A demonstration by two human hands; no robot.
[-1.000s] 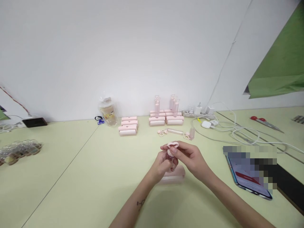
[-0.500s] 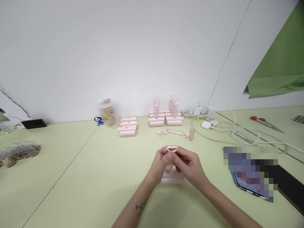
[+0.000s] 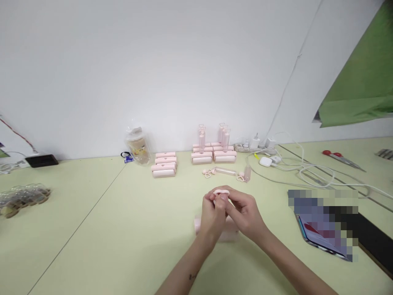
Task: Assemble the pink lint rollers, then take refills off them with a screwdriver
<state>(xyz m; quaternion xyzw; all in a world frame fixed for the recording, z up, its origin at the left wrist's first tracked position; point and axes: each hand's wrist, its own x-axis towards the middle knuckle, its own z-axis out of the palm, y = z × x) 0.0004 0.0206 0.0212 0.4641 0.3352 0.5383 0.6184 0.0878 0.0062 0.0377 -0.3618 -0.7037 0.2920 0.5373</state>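
My left hand (image 3: 213, 215) and my right hand (image 3: 247, 211) meet at the middle of the table, fingers closed together around a small tube. Its pale pink heart-shaped cap (image 3: 221, 192) sticks up above the fingertips, while the tube itself is hidden by the hands. Under them lies a pink box-like holder (image 3: 197, 226), mostly covered and not touched as far as I can see. Beyond the hands are a clear tube (image 3: 225, 171) on its side, a loose heart-shaped cap (image 3: 208, 174), and another tube (image 3: 247, 174) near a second cap (image 3: 240, 177).
Pink holders (image 3: 202, 158) stand by the wall, some with upright capped tubes (image 3: 225, 140). More holders (image 3: 163, 171) and a bagged cup (image 3: 138, 145) are to their left. White cables (image 3: 333, 176), red-handled scissors (image 3: 342, 157) and a phone (image 3: 319, 239) occupy the right side.
My left wrist has turned and shifted right, bringing its fingers over the tube. The heart-shaped cap has tipped and now shows more edge-on. More of the holder's left end shows.
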